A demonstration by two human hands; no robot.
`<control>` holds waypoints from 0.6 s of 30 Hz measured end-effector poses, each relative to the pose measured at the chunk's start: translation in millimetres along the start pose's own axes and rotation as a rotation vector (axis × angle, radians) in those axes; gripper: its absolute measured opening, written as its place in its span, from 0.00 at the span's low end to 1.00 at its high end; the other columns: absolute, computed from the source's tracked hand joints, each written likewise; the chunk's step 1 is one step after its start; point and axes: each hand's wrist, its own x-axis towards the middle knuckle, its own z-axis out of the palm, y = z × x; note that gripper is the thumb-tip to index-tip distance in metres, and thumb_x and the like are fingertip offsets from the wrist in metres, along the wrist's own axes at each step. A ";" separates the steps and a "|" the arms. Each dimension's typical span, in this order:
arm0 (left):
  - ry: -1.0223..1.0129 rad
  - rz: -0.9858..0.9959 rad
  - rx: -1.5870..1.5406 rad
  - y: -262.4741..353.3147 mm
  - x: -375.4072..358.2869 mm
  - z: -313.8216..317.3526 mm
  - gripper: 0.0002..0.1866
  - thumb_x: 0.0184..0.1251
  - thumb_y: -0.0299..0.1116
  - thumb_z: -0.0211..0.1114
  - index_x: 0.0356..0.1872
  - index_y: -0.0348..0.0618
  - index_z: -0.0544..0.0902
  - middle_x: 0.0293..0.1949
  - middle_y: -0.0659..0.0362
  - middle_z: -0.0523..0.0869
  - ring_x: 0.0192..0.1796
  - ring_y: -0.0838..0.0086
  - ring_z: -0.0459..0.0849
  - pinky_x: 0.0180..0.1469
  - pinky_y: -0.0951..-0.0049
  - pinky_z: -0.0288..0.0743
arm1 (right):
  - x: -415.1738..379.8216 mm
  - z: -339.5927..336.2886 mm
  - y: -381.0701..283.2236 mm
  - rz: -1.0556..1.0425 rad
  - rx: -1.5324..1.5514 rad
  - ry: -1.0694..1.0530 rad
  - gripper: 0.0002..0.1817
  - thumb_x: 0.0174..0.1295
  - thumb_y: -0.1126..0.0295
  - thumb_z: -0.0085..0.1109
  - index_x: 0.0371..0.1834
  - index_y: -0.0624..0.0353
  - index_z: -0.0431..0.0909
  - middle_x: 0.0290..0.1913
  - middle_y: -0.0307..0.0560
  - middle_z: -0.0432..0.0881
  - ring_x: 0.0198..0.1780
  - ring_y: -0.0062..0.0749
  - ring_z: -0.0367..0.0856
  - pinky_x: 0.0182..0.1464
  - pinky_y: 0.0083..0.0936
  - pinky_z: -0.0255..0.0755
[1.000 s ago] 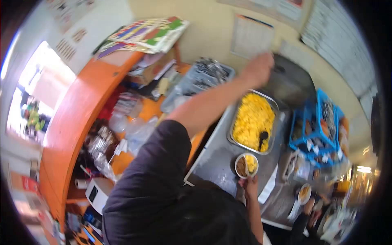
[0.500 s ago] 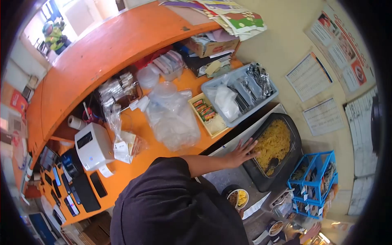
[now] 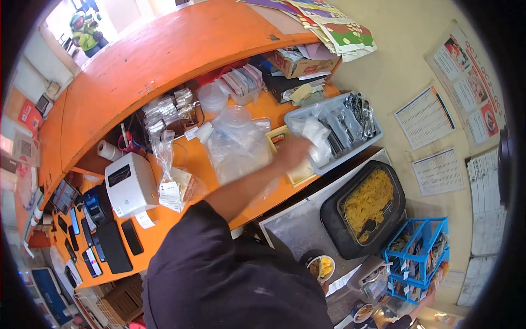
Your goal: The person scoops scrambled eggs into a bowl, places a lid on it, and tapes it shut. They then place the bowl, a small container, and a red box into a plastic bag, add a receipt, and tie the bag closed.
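Observation:
My left hand (image 3: 298, 152), blurred by motion, is over the left end of a grey divided tray (image 3: 356, 148), right beside crumpled white plastic or paper (image 3: 316, 131). Its fingers are smeared. The hand partly covers a shallow yellow box (image 3: 301, 174). My right hand (image 3: 325, 287), mostly hidden below my sleeve, holds a round paper bowl (image 3: 313, 267) by its side. Brown and yellow food shows in the bowl. To its upper right stands a black pan (image 3: 334, 219) of yellow rice (image 3: 372, 200) with a dark spoon in it.
A blue wire rack (image 3: 416, 241) stands by the pan, with another person's hand (image 3: 436, 282) beside it. Another food bowl (image 3: 362, 313) is near the bottom. Clear plastic bags (image 3: 235, 145), a white printer (image 3: 130, 183) and several phones lie along the orange counter (image 3: 175, 219).
My left hand has swung from the pan's edge up and left to the grey tray. The bowl stays in my right hand. The other person's hand has moved up to the blue rack.

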 end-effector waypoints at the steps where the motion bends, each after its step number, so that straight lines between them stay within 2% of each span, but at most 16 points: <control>1: 0.155 -0.010 -0.020 -29.9 11.9 -39.7 0.08 0.59 0.27 0.65 0.40 0.40 0.86 0.40 0.49 0.87 0.45 0.52 0.84 0.50 0.52 0.77 | 0.1 -3.8 0.2 -0.008 0.025 0.001 0.22 0.75 0.74 0.53 0.71 0.62 0.67 0.54 0.48 0.83 0.51 0.29 0.83 0.52 0.25 0.76; 2: 0.120 -0.058 0.129 -58.5 23.2 -85.6 0.12 0.58 0.29 0.69 0.43 0.40 0.86 0.43 0.49 0.88 0.48 0.52 0.86 0.53 0.52 0.78 | 2.9 -1.9 5.8 -0.020 0.048 0.000 0.22 0.75 0.74 0.54 0.71 0.62 0.67 0.55 0.48 0.83 0.52 0.29 0.83 0.52 0.25 0.76; 3: 0.070 -0.274 0.405 -76.4 18.1 -116.1 0.17 0.57 0.31 0.71 0.49 0.41 0.85 0.48 0.48 0.88 0.54 0.53 0.85 0.60 0.55 0.77 | 5.8 0.5 12.3 -0.032 0.072 -0.005 0.22 0.75 0.74 0.54 0.71 0.62 0.68 0.55 0.48 0.83 0.52 0.29 0.83 0.52 0.25 0.76; 5: -0.176 -0.477 0.878 -127.4 -25.1 -141.2 0.23 0.59 0.36 0.74 0.56 0.43 0.82 0.58 0.49 0.84 0.67 0.53 0.77 0.70 0.53 0.70 | 9.4 -1.0 28.5 -0.059 0.121 -0.004 0.22 0.75 0.74 0.54 0.71 0.62 0.68 0.55 0.48 0.83 0.52 0.29 0.83 0.53 0.25 0.76; 7: -0.385 -0.586 0.847 -154.1 -51.8 -156.6 0.23 0.60 0.37 0.71 0.57 0.45 0.83 0.64 0.54 0.80 0.69 0.55 0.74 0.70 0.47 0.66 | 13.6 -5.7 36.7 -0.062 0.121 -0.007 0.22 0.75 0.74 0.54 0.71 0.61 0.68 0.56 0.48 0.83 0.53 0.29 0.82 0.53 0.25 0.76; 8: -0.395 -0.566 0.860 -149.4 -54.8 -160.2 0.21 0.61 0.36 0.70 0.56 0.44 0.82 0.61 0.54 0.81 0.68 0.55 0.75 0.69 0.48 0.66 | 10.3 -3.0 17.6 -0.035 0.029 -0.016 0.22 0.76 0.73 0.54 0.71 0.61 0.68 0.53 0.49 0.85 0.50 0.29 0.84 0.49 0.25 0.78; 11: -0.363 -0.473 0.858 -137.4 -53.2 -163.5 0.17 0.63 0.32 0.67 0.53 0.42 0.82 0.53 0.52 0.83 0.62 0.55 0.77 0.66 0.49 0.69 | -18.4 18.8 -79.6 0.177 -0.016 -0.072 0.26 0.76 0.71 0.56 0.74 0.65 0.64 0.56 0.53 0.84 0.54 0.34 0.84 0.57 0.31 0.77; 12: -0.310 -0.418 0.830 -139.2 -53.2 -159.8 0.15 0.64 0.31 0.66 0.51 0.41 0.81 0.50 0.51 0.83 0.60 0.54 0.79 0.65 0.50 0.70 | -17.0 12.4 -81.4 0.212 -0.150 -0.058 0.27 0.75 0.69 0.58 0.74 0.66 0.63 0.52 0.55 0.86 0.51 0.36 0.85 0.54 0.31 0.78; 13: -0.255 -0.373 0.809 -138.5 -54.9 -160.7 0.13 0.64 0.29 0.65 0.49 0.40 0.81 0.48 0.50 0.83 0.58 0.54 0.80 0.63 0.50 0.71 | -20.6 7.0 -87.5 0.181 -0.284 -0.017 0.28 0.74 0.68 0.58 0.74 0.66 0.63 0.52 0.56 0.86 0.51 0.36 0.85 0.54 0.31 0.78; 15: -0.234 -0.400 0.720 -135.1 -52.6 -156.8 0.10 0.63 0.28 0.64 0.45 0.39 0.81 0.47 0.47 0.84 0.54 0.52 0.82 0.59 0.52 0.75 | -19.7 -1.9 -98.0 0.094 -0.558 0.036 0.29 0.74 0.66 0.60 0.73 0.66 0.64 0.53 0.57 0.85 0.50 0.38 0.85 0.53 0.32 0.77; 16: -0.195 -0.347 0.666 -162.7 -63.9 -150.0 0.13 0.62 0.28 0.64 0.48 0.40 0.81 0.48 0.47 0.84 0.52 0.51 0.83 0.57 0.54 0.77 | -8.6 -19.5 -75.7 0.014 -0.477 0.100 0.29 0.73 0.66 0.60 0.73 0.67 0.65 0.54 0.58 0.84 0.50 0.39 0.85 0.53 0.33 0.77; 17: -0.090 -0.229 0.647 -184.7 -76.9 -143.0 0.16 0.61 0.27 0.65 0.51 0.40 0.81 0.49 0.49 0.84 0.54 0.54 0.83 0.59 0.53 0.77 | 6.0 -38.1 -40.0 -0.075 -0.389 0.146 0.29 0.73 0.65 0.61 0.72 0.67 0.66 0.55 0.60 0.84 0.51 0.41 0.84 0.53 0.34 0.78; 18: -0.216 -0.308 0.745 -165.8 -73.4 -149.9 0.18 0.61 0.29 0.67 0.54 0.42 0.82 0.51 0.51 0.84 0.55 0.56 0.83 0.59 0.53 0.77 | 17.8 -42.3 -27.3 -0.152 -0.421 0.230 0.27 0.72 0.67 0.61 0.71 0.66 0.68 0.55 0.55 0.82 0.52 0.39 0.83 0.53 0.32 0.77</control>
